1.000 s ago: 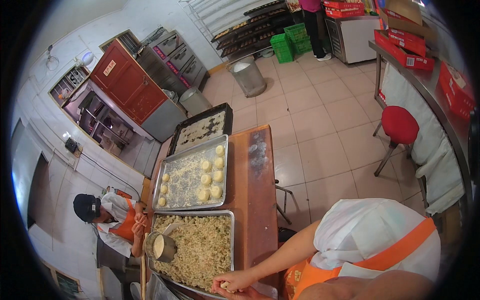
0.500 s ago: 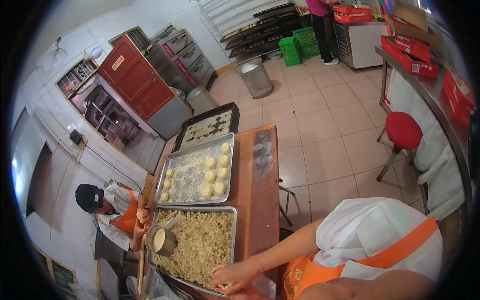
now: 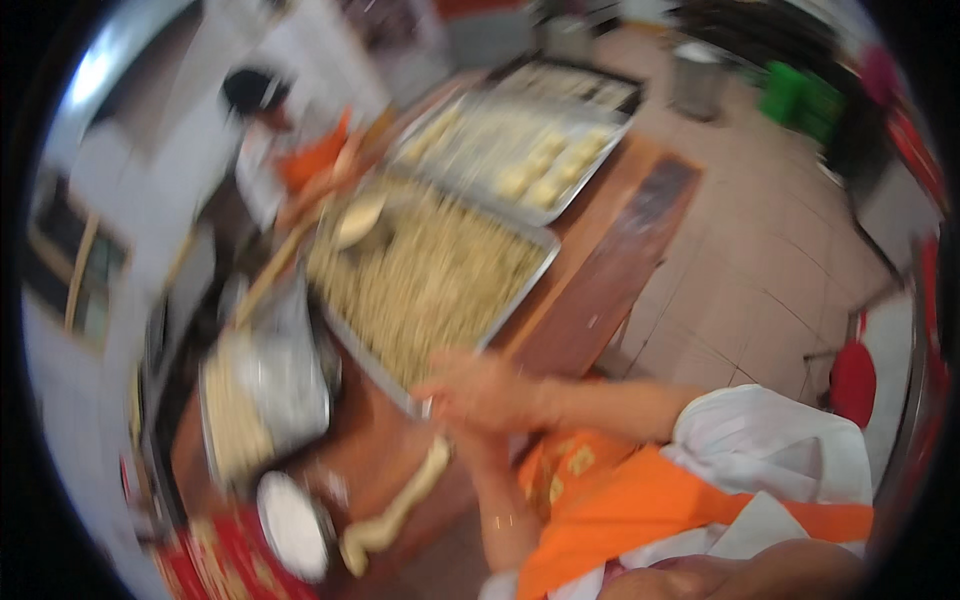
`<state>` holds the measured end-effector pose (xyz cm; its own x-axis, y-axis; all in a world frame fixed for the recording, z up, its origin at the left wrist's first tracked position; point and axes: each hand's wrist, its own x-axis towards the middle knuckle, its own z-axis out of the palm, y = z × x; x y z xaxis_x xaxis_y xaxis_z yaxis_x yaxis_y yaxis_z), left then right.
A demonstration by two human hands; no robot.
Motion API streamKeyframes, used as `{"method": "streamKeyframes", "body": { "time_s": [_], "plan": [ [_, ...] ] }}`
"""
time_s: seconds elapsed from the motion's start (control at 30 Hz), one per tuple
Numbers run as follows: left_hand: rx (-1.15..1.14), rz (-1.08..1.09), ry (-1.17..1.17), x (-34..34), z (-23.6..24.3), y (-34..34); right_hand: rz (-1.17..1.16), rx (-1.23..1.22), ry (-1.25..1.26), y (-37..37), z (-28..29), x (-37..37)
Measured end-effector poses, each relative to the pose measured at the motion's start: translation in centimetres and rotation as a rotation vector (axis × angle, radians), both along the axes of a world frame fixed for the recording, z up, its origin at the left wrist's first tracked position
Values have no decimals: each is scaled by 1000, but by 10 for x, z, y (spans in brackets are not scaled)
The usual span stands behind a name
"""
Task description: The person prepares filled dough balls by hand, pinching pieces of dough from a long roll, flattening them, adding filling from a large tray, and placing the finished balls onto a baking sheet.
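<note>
My right hand [image 3: 478, 388] and my left hand [image 3: 474, 428] are together at the near corner of a metal tray [image 3: 522, 296], smeared by motion. Both seem closed around a small pale piece of dough [image 3: 427, 407], mostly hidden by the fingers. Crumbly yellowish-brown filling [image 3: 430, 280] fills the tray. A round container [image 3: 372, 242] with a pale top stands in the filling at its far left. Below my hands, a twisted rope of dough [image 3: 400, 505] lies on the wooden table [image 3: 580, 340].
A bowl of white powder [image 3: 295, 527] stands near the red packaging [image 3: 215, 565]. Left lies a tray of pale dough strips [image 3: 232, 400] partly under plastic. Beyond the filling is a tray [image 3: 545, 213] of round dough pieces. A co-worker in an orange apron [image 3: 310, 165] works at the far left.
The view has swung left and down, bringing the dough rope, powder bowl and plastic-covered tray into sight. My hands are still together by the filling tray's near corner.
</note>
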<state>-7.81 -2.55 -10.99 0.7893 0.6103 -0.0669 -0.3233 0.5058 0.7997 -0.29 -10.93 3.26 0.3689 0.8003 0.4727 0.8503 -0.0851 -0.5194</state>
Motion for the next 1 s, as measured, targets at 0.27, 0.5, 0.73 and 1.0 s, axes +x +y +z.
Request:
{"method": "streamKeyframes", "body": {
  "time_s": [0.27,0.5,0.73,1.0],
  "plan": [
    [-24,-211,-286,-25,105,-17,264,495,457,2,4,-12],
    [-17,-125,-212,-16,103,-24,275,286,214,-6,-5,8],
    [9,-155,-183,-13,101,-18,218,279,194,1,2,3],
    [143,-296,-133,-23,100,-7,245,347,390,-4,-1,11]
  ]
}}
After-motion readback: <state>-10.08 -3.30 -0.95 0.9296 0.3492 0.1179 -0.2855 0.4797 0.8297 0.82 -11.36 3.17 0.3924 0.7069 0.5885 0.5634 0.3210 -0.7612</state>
